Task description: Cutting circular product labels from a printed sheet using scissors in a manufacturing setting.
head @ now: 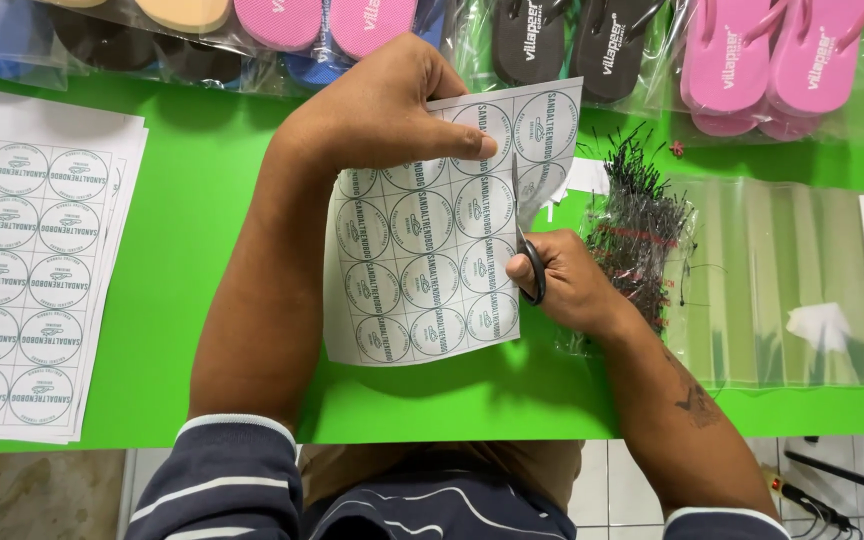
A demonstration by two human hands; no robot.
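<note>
Clear bags (792,60) along the tabletop's (202,200) far edge hold flip-flops. Left hand (377,105) pinches the label sheet (422,270) above the tabletop; right hand (567,285) grips scissors (524,230), blades pointing away, partway into the sheet's right edge.

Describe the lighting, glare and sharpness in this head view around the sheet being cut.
Head view: even, bright light; soft shadow under the label sheet on the green table; the left hand and right hand with scissors look sharp; glare streaks the clear plastic bags and wrapped flip-flops.
</note>
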